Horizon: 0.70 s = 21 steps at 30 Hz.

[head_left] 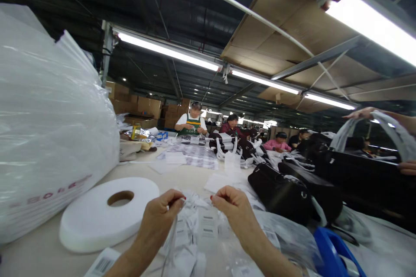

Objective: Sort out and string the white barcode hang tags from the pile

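My left hand (pixel 164 207) is closed in a pinch, thumb against forefinger, on what looks like the edge of a clear plastic bag (pixel 172 236). Across a small gap, my right hand (pixel 233 204) pinches as well, apparently at the other side of the same clear plastic; the exact grip is hard to see. Between and below the hands lie white barcode labels (pixel 208 225), several of them in a loose heap. Another barcode label (pixel 103 264) rests beside my left forearm. White paper sheets (pixel 216 183) lie just beyond my right hand.
A large white roll of tape (pixel 87 220) lies flat at left, before a bulging plastic sack (pixel 48 130). Black bags (pixel 279 190) and a blue tape dispenser (pixel 338 251) stand at right. Another person's hand (pixel 360 113) holds bag handles. Co-workers (pixel 191 125) sit across the table.
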Tool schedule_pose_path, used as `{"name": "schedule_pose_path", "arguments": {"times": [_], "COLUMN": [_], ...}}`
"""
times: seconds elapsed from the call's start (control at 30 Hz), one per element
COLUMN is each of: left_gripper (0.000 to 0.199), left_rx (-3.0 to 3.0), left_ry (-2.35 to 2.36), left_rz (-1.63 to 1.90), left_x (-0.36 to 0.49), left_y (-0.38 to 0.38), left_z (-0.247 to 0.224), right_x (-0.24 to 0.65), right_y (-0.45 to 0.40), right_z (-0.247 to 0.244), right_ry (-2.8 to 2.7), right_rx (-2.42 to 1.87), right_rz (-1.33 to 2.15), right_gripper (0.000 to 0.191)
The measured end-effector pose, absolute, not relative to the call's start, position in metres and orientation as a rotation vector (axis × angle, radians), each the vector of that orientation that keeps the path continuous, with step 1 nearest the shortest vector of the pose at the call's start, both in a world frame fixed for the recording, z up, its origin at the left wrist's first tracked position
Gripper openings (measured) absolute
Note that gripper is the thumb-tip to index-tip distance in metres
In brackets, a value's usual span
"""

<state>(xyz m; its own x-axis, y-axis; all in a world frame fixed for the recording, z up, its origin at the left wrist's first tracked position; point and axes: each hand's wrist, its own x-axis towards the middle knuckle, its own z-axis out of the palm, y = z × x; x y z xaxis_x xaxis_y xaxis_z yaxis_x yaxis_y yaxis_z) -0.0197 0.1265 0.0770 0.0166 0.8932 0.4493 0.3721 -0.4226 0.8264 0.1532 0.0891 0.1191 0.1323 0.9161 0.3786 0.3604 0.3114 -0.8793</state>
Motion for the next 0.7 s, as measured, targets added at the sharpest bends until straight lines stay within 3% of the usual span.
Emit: {"name": "schedule_pose_path", "arguments": {"times": [0.7], "left_gripper": [0.026], "left_rx": [1.796], "left_ry": [1.007], "left_rz": [1.286], "left_x": [-0.017], "left_y": [0.121], "left_z": [0.075], "right_x": [0.159], "right_y": [0.101], "right_z": [0.126], "right_ry": [-1.525], "right_rx": [-1.236], "right_rz": [0.477], "right_gripper": [0.024]}}
